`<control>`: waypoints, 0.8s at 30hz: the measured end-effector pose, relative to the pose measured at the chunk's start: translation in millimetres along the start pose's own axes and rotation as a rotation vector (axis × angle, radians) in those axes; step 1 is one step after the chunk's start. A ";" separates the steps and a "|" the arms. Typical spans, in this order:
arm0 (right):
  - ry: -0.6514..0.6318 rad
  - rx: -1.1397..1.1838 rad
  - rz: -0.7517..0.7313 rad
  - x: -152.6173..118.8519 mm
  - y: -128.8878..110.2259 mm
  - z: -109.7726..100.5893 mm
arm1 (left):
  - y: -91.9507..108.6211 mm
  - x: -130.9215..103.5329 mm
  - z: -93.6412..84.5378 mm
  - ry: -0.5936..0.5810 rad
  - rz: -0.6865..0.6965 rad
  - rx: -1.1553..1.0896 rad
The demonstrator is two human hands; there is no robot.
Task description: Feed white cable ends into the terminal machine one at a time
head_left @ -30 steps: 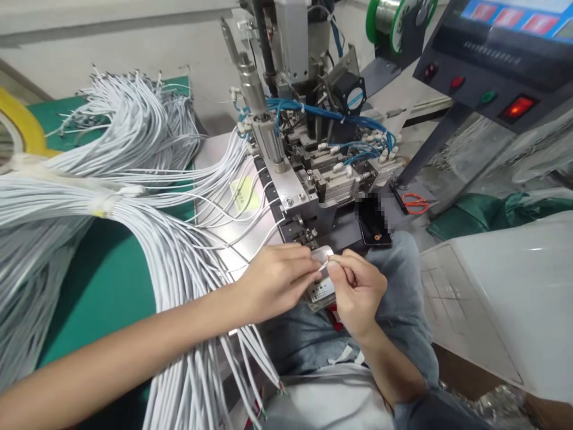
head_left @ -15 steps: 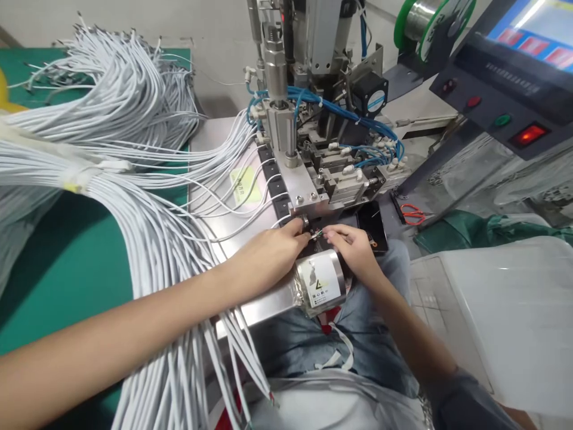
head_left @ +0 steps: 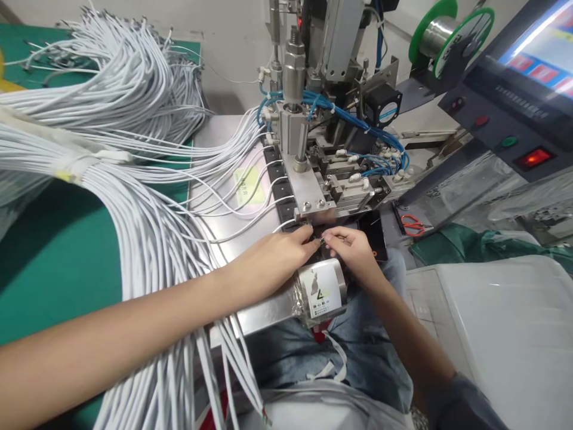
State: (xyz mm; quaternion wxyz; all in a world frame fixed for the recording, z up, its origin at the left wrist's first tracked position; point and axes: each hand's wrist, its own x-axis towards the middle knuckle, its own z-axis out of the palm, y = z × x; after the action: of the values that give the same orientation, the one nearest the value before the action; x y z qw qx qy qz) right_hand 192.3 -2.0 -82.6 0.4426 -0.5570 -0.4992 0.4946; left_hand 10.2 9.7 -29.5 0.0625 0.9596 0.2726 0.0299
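My left hand reaches across the metal plate, its thumb and finger pinched at the end of a white cable that its fingers mostly cover. Facing it, my right hand pinches the thin coloured wires at that cable end, fingertips almost touching the left ones. Both hands are just in front of the machine's clamp block. Several white cables run into the black holders beside it. A labelled metal cylinder sits just below the hands.
Large bundles of white cable lie over the green table at left. A solder wire spool, a control panel and red-handled scissors are at right. A white bin stands beside my leg.
The camera view has shifted slightly. My fingertips have come closer together, and the coloured wires between them are now more covered.
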 end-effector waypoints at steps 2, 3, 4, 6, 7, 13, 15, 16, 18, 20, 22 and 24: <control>-0.024 -0.007 -0.010 0.7 -1.3 -0.3 | -0.5 0.1 0.5 0.007 0.006 0.000; -0.028 -0.004 -0.017 0.9 -1.9 -0.6 | -0.5 0.0 0.6 0.009 0.007 0.001; -0.028 0.004 -0.019 1.0 -2.4 -0.9 | -0.3 -0.1 0.6 0.008 0.007 0.005; -0.033 0.022 -0.003 1.2 -3.1 -1.7 | 0.3 -0.2 0.3 0.008 -0.004 0.027; -0.039 0.030 0.014 1.2 -3.2 -2.0 | 0.7 -0.3 0.1 0.008 -0.010 0.043; -0.058 0.045 0.095 1.7 -1.7 -1.3 | 2.8 -0.8 0.9 0.014 -0.041 0.129; -0.052 0.039 0.089 1.7 -0.6 -0.1 | 3.0 -1.0 1.8 0.009 -0.047 0.144; -0.043 0.035 0.085 1.8 0.2 0.5 | 2.9 -1.0 2.2 0.006 -0.047 0.147; -0.023 0.027 0.077 2.4 1.6 1.5 | 2.6 -1.1 3.2 0.005 -0.047 0.151; -0.008 0.021 0.057 3.0 2.1 2.4 | 2.1 -0.9 4.0 0.009 -0.047 0.153; -0.002 0.010 0.013 2.8 0.8 3.7 | 1.9 -0.6 4.4 0.004 -0.052 0.152; 0.008 -0.001 -0.032 1.0 -1.6 5.4 | 2.1 -0.3 4.0 -0.007 -0.056 0.150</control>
State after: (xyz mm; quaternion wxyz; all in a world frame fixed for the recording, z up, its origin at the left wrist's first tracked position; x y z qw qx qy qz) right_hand 186.8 -0.9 -81.8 0.4523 -0.5510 -0.5067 0.4849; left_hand 11.4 7.4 -33.2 -0.0078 0.9537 0.3006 0.0041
